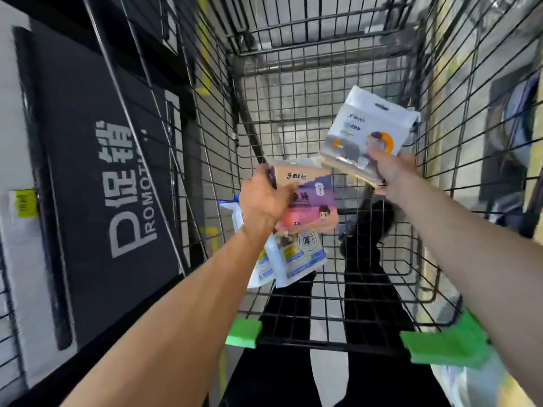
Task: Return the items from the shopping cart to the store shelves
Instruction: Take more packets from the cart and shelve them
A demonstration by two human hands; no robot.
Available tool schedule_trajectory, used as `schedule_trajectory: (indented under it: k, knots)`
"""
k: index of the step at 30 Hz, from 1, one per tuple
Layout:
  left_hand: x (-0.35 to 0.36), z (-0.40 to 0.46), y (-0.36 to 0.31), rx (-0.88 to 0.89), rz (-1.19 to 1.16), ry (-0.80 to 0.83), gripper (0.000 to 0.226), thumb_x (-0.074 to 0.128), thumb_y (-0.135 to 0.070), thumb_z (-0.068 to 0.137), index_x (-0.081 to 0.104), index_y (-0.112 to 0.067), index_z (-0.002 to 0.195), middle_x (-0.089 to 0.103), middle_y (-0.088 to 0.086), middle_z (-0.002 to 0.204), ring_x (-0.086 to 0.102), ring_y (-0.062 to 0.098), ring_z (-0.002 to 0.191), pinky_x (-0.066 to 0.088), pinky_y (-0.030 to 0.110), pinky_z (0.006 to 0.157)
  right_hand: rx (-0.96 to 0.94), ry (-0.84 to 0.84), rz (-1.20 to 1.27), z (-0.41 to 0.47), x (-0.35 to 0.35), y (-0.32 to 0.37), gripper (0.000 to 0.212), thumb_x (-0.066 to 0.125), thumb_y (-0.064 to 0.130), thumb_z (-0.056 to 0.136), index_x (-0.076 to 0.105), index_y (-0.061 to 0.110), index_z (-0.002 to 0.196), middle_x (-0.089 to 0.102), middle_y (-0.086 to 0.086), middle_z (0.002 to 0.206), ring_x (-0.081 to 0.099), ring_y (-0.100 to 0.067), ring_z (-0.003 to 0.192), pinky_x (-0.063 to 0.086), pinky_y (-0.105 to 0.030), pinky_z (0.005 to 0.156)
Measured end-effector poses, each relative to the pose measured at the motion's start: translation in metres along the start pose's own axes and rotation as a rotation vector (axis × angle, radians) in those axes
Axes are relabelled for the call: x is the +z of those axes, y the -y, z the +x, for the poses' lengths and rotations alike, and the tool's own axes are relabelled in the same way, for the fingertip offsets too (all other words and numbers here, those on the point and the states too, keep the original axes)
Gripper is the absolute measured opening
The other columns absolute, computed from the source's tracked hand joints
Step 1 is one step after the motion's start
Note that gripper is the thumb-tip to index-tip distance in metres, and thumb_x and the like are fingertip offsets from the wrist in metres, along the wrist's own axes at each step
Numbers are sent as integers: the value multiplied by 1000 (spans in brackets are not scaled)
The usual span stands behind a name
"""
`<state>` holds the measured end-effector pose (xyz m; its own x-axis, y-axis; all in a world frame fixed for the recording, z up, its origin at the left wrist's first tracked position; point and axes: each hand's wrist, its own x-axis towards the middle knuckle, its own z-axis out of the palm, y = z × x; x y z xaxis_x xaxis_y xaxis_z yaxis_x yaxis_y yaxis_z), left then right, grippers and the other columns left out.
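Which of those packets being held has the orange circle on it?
The white packet in the right hand, held highest. The left hand holds a purple-and-pink packet over white packets with blue labels.

A dark promotion sign [111, 183] stands above grey floor [296, 92].

I have a single view, from the camera on the person's head. It faces forward and steeply down into the wire shopping cart [323, 83], close above both forearms, its wide lens bowing the promotion sign [117, 186] at left.
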<state>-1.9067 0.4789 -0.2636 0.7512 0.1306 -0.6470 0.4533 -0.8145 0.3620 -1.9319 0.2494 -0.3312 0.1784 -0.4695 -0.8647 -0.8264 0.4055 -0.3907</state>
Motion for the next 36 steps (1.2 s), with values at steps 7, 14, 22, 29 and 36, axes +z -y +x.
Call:
schedule_trajectory:
  k: [7,14,22,29,36]
  knots:
    - [-15,-8,-1,-41,50,204,80,81,-39,74,36,-22,138,66,1,123,64,26,110,50,44,99,8,-174,-104,-7,4,-7,35,85,18,73,71,15,105,74,-5,102,69,-22,84,61,-40,78]
    - [-4,-13,2,23,-3,194,63,74,-37,78,39,-26,130,69,-1,117,66,27,105,53,46,93,21,-300,-200,10,27,-4,96,85,68,46,60,11,119,63,-10,116,64,-31,98,58,-39,76]
    - [0,-1,2,86,25,223,47,64,-30,90,38,-26,129,68,-3,120,66,26,104,52,47,92,-62,-415,-390,-6,44,-11,76,77,50,76,51,7,132,42,-15,140,44,-39,126,49,-52,93]
    - [3,1,5,123,69,191,45,61,-33,94,38,-21,131,66,1,123,64,27,108,49,47,94,-183,-420,-611,-7,34,-11,82,75,66,64,60,10,121,57,-16,128,54,-37,118,50,-47,95]
    - [0,0,7,138,71,209,48,61,-36,94,36,-21,132,66,1,121,66,27,103,51,47,92,-87,-334,-352,-6,31,-4,71,92,52,49,68,14,104,70,-6,114,66,-26,103,58,-40,81]
